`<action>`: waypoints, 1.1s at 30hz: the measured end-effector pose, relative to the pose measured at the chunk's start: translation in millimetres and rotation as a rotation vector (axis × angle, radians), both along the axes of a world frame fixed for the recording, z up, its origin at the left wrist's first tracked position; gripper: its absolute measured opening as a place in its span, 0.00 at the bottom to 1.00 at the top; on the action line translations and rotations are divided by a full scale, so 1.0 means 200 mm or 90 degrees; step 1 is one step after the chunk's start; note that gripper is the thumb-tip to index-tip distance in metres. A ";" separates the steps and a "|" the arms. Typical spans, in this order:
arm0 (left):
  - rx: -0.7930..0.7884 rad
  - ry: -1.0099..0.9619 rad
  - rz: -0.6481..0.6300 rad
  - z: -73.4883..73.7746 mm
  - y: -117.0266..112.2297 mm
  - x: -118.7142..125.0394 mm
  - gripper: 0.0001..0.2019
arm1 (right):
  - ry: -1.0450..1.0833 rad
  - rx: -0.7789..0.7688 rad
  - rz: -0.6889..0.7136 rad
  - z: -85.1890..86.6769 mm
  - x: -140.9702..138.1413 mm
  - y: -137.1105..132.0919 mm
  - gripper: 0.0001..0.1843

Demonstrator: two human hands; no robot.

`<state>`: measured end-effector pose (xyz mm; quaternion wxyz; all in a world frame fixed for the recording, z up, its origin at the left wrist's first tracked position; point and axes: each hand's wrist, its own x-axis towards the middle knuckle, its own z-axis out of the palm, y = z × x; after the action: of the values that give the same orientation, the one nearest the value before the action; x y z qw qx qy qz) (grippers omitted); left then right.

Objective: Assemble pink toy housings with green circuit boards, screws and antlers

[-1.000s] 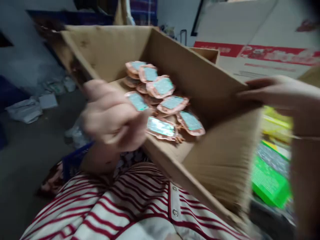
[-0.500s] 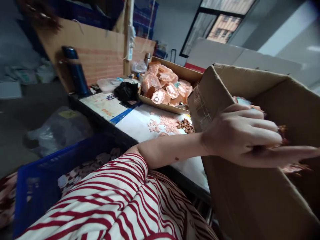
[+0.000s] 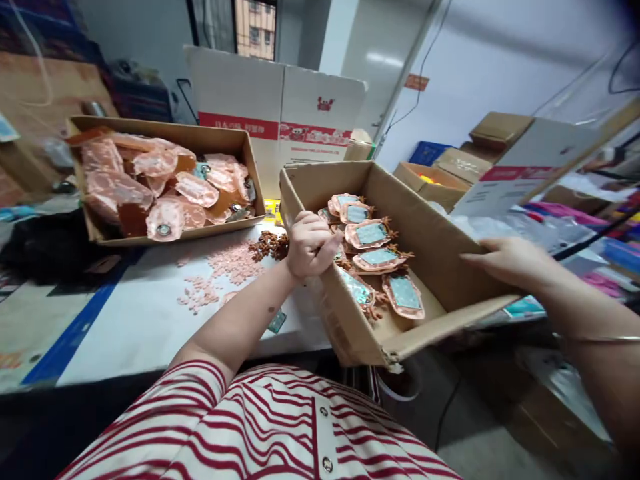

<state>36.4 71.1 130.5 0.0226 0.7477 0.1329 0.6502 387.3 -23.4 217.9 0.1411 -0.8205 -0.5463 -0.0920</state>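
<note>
Both my hands grip an open cardboard box that sticks out past the table's front edge. My left hand is closed over its left wall. My right hand holds the right wall, thumb on the inner side and the other fingers hidden behind the cardboard. Inside lie several pink, shell-like pieces with pale blue-green rectangular panels and brown branching bits at their ends. Left of the box, small pink pieces and a heap of brown bits are spread over the white table surface.
A second cardboard box, full of pink translucent shells, stands at the back left. Behind is a white carton with a red band. A black plastic bag lies far left. More boxes stand to the right.
My view has swung right and the box now sits nearer the middle, with its contents in sight. My right hand has come into view on its right wall.
</note>
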 end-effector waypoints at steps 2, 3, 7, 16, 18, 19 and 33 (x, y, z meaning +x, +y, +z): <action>0.000 0.025 0.006 -0.04 0.03 0.00 0.28 | 0.014 -0.050 -0.030 -0.03 -0.03 0.05 0.09; 0.004 0.036 0.011 -0.07 0.04 0.00 0.28 | 0.017 -0.072 -0.038 -0.05 -0.05 0.08 0.09; 0.048 0.042 0.018 -0.16 0.04 0.00 0.24 | 0.021 -0.123 -0.039 -0.08 -0.09 0.13 0.10; 0.117 0.052 0.007 -0.28 0.02 0.00 0.20 | 0.006 -0.174 -0.065 -0.11 -0.11 0.15 0.09; 0.094 0.088 0.012 -0.28 0.01 -0.01 0.21 | 0.001 -0.186 -0.070 -0.12 -0.11 0.16 0.09; 0.079 0.106 0.007 -0.27 0.01 -0.02 0.21 | -0.001 -0.190 -0.071 -0.12 -0.11 0.16 0.08; -0.286 -0.023 0.176 -0.26 0.06 -0.10 0.28 | -0.006 -0.194 -0.111 -0.14 -0.11 0.10 0.24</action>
<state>15.7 83.6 79.1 0.1014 0.6869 0.3741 0.6147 365.3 -3.3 189.3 0.0037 -0.8763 -0.4811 -0.0239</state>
